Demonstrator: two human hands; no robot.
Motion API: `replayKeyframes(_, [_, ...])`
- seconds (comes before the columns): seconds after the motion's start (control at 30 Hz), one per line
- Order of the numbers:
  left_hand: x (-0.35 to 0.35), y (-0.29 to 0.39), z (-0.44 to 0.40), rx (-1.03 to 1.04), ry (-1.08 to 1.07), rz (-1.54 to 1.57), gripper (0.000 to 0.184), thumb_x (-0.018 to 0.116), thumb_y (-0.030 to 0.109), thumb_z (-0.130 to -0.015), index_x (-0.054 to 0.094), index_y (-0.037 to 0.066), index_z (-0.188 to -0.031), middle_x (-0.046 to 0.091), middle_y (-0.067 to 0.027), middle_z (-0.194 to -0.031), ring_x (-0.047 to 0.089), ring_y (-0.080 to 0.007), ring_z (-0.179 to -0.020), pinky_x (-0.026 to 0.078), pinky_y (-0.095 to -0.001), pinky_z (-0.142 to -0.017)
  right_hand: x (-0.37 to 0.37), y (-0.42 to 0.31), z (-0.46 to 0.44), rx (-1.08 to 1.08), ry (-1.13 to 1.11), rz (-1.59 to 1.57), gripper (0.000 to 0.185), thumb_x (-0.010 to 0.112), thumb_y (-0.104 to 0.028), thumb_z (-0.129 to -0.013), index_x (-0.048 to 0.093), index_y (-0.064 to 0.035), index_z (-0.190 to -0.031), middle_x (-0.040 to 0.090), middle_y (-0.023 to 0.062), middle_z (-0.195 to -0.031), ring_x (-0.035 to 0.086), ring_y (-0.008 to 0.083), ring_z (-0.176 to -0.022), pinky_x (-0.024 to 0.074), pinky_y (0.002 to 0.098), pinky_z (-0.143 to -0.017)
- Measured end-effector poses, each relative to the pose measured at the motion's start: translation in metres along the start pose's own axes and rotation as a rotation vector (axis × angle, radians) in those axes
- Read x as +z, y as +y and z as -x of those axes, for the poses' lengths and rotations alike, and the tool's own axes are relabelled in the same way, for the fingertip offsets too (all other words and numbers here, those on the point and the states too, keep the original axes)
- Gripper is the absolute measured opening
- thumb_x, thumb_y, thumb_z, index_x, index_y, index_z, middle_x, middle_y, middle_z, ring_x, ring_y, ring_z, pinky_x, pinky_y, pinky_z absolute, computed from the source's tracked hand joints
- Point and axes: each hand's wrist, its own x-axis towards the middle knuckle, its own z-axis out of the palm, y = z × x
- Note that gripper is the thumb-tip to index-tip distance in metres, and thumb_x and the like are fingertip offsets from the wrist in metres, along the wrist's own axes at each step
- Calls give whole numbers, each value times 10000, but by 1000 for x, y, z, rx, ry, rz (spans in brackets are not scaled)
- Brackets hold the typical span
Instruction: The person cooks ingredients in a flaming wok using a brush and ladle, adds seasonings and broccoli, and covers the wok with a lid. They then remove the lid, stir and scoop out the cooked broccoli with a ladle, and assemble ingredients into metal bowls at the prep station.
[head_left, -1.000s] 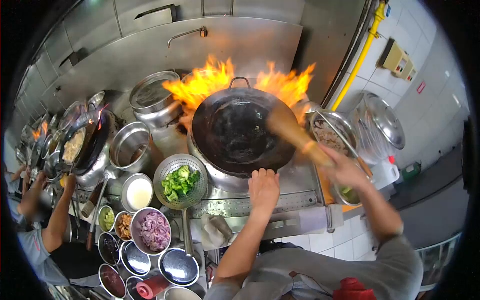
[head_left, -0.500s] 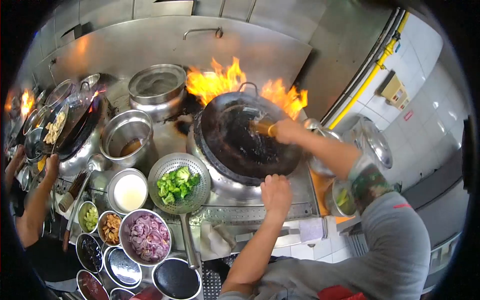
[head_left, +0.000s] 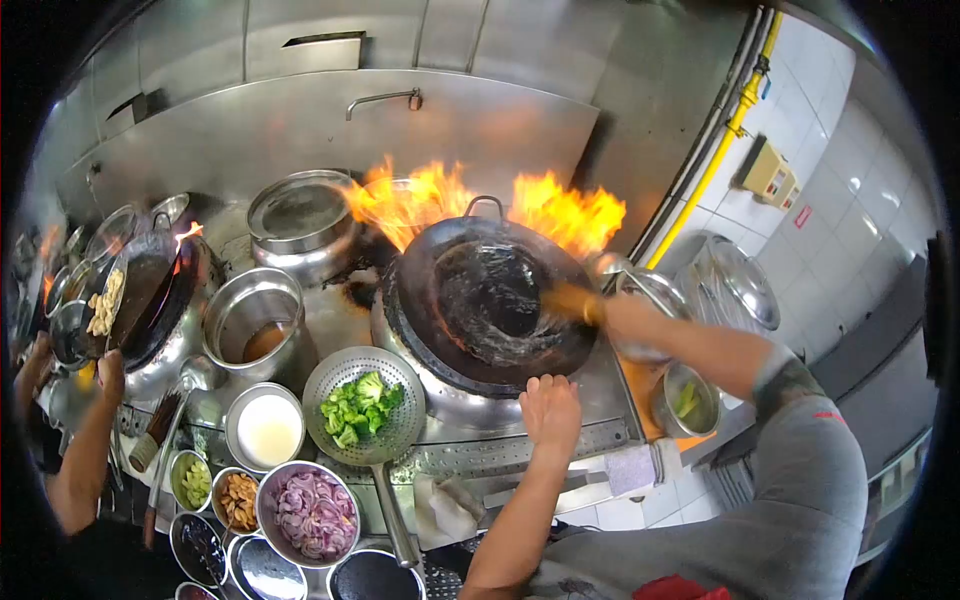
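A large dark wok (head_left: 470, 300) sits over a burner with tall flames behind it, and swirling liquid shows inside. My left hand (head_left: 550, 408) is closed on the wok's near rim. In my right hand (head_left: 635, 320) is a brush (head_left: 570, 302), blurred by motion, its head over the right part of the wok. Left of the wok lies a perforated ladle (head_left: 397, 515) holding broccoli (head_left: 360, 408). Beside it are a bowl of sliced red onions (head_left: 312, 515) and a bowl of white liquid (head_left: 269, 431).
A lidded pot (head_left: 300, 212) and an open pot (head_left: 258, 320) stand left of the flames. A co-worker's hands (head_left: 108, 375) are at another wok far left. On the right are a bowl with greens (head_left: 686, 400) and a yellow pipe (head_left: 715, 165).
The brush has swung from beyond the wok's right side into the wok, then back rightward. My left hand stays at the near rim. The camera view has shifted.
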Motion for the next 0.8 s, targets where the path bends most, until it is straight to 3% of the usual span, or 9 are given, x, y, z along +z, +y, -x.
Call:
replayKeyframes(0.13, [-1,3,1,3,-23,-7,199,658,253,-849,688,56,-839,650,-98,-890,568,-279,-933,438,-433,-766,12,-32,-81,160,188,-57,177,594,-171,-823,717,-93,-924,723,155,-909,719,310,-831,579,429,-681])
replayKeyframes(0.23, [-3,2,-1,15,-14,-16,221,670,262,-843,681,44,-814,644,-109,-868,571,-301,-886,446,-436,-746,9,-42,-7,-78,105,-81,243,569,-149,-816,695,-92,-1016,711,186,-951,713,331,-858,568,444,-734])
replayKeyframes(0.33, [-7,1,0,21,-4,12,218,664,250,-845,671,38,-795,640,-113,-865,569,-305,-878,445,-440,-746,5,12,11,-28,-45,19,263,548,-146,-826,682,-84,-1043,703,201,-966,703,354,-882,562,453,-751])
replayKeyframes(0.43, [-5,-1,0,64,17,7,191,687,236,-823,662,51,-779,630,-105,-833,569,-299,-868,445,-444,-730,12,9,-74,69,189,-116,319,596,-235,-821,661,-61,-1080,711,172,-965,704,335,-879,559,454,-748])
replayKeyframes(0.5, [-8,-2,-3,83,15,2,199,689,242,-823,655,52,-770,625,-107,-825,569,-306,-848,447,-447,-714,16,-30,-103,-18,196,-264,374,631,-272,-812,641,-77,-1130,701,197,-968,696,356,-865,554,471,-755])
replayKeyframes(0.57, [-10,-3,2,105,-7,-27,205,690,244,-823,649,53,-763,622,-110,-819,568,-312,-830,448,-449,-700,41,-68,-110,-210,398,-650,416,640,-287,-813,621,-116,-1192,685,230,-961,674,400,-877,544,482,-776])
replayKeyframes(0.63, [-11,-6,-3,137,-3,-67,207,687,244,-826,645,53,-758,620,-114,-816,567,-319,-812,448,-452,-687,59,-80,-92,-383,358,-762,469,652,-312,-806,608,-162,-1248,679,240,-951,660,422,-888,538,480,-794])
replayKeyframes(0.73, [-18,-3,-6,153,-7,-83,198,690,232,-823,653,46,-766,618,-125,-789,564,-331,-790,450,-458,-684,41,-10,-18,-669,58,-583,544,635,-350,-805,569,-200,-1324,665,178,-1132,641,379,-1010,514,452,-879])
replayKeyframes(0.8, [-19,-1,-7,139,-6,-82,199,688,227,-824,657,39,-770,621,-130,-777,561,-335,-778,452,-454,-689,16,49,-3,-554,-114,-288,477,637,-265,-773,642,-222,-1248,707,129,-1027,682,319,-940,539,421,-810])
